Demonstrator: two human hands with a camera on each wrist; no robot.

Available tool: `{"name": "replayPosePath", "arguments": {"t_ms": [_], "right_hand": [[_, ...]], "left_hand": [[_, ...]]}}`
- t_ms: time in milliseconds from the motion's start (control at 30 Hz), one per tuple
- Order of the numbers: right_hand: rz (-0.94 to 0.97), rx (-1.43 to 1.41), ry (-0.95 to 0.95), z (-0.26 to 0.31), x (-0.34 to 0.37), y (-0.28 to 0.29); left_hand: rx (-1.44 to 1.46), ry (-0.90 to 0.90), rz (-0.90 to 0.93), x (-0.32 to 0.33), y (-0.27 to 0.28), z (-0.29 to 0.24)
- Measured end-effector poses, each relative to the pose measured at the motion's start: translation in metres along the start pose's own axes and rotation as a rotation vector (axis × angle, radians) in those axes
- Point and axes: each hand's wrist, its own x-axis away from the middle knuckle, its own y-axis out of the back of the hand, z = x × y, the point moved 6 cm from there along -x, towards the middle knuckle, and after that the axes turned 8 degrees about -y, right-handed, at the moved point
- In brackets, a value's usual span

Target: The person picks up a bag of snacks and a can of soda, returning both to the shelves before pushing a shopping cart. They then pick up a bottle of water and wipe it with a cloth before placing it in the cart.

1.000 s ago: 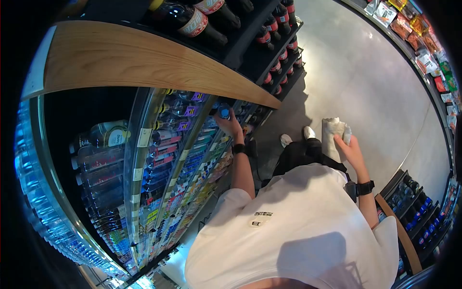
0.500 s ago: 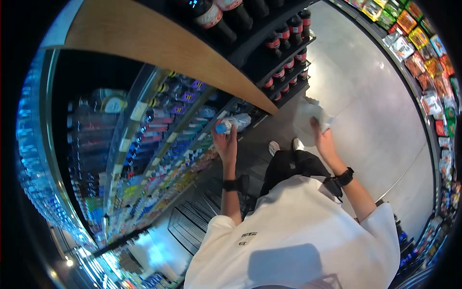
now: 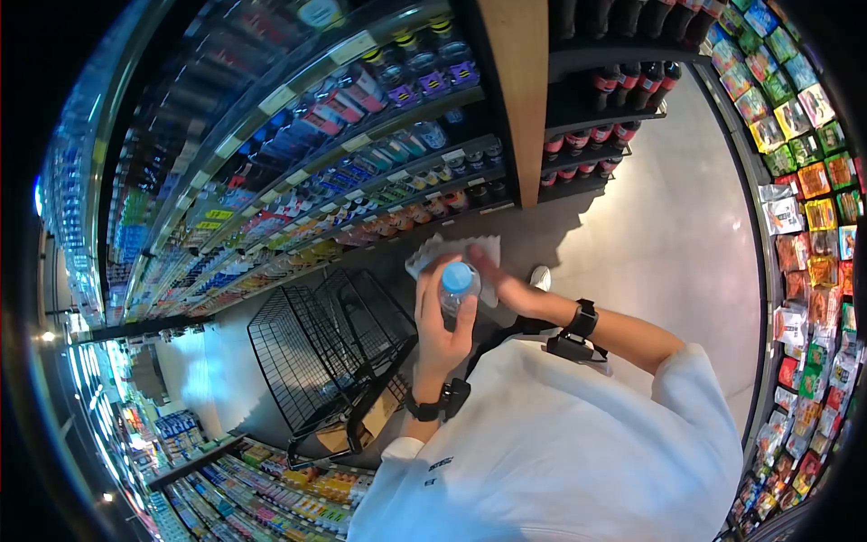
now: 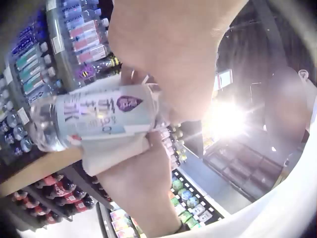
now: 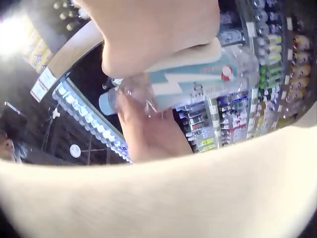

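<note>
My left hand (image 3: 442,330) grips a clear plastic water bottle (image 3: 462,303) round its neck end, thumb on the near side, below the light blue cap (image 3: 458,277). In the left wrist view the bottle (image 4: 104,116) lies sideways, its pale label with a purple mark facing the camera. A white cloth (image 4: 111,156) is wrapped against the bottle's far side. My right hand (image 3: 506,287), blurred in the head view, holds this cloth to the bottle; in the right wrist view its fingers lie over the cloth (image 5: 193,57) along the bottle. The cloth's far part is hidden.
A black shopping cart (image 3: 312,361) stands on the left. Drink shelves (image 3: 307,181) run along the left, with a wooden post (image 3: 519,99) and cola bottles (image 3: 623,83) ahead. Snack packets (image 3: 817,217) line the right side, across the grey floor (image 3: 673,244).
My left hand has brought the bottle from the shelf to in front of my body. My right hand has moved left with the cloth to meet it. The view has turned left.
</note>
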Motion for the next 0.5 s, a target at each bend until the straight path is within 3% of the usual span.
{"name": "replayPosePath", "arguments": {"t_ms": [33, 100, 167, 233, 300, 367, 400, 500], "right_hand": [[0.034, 0.059, 0.010, -0.010, -0.003, -0.017], [0.208, -0.154, -0.155, -0.058, -0.016, -0.046], [0.331, -0.268, -0.337, -0.057, 0.000, -0.089], [0.352, -0.044, -0.259, -0.081, 0.004, -0.118], [0.206, 0.064, -0.234, -0.097, 0.010, -0.138], [0.142, 0.019, -0.199, -0.109, 0.021, -0.162], [0.111, 0.001, -0.185, -0.112, 0.027, -0.172], [0.136, -0.081, -0.073, -0.103, 0.050, -0.204]], "left_hand": [[0.059, 0.008, -0.051, 0.010, 0.007, -0.003], [0.180, 0.023, -0.148, 0.034, 0.022, -0.009], [0.184, 0.023, -0.278, 0.065, 0.043, -0.015], [0.239, 0.026, -0.352, 0.094, 0.065, -0.023], [0.165, -0.018, -0.430, 0.121, 0.077, -0.032], [0.120, 0.022, -0.470, 0.153, 0.092, -0.028], [0.177, 0.161, -0.499, 0.167, 0.097, -0.024], [0.183, 0.112, -0.579, 0.195, 0.115, -0.012]]}}
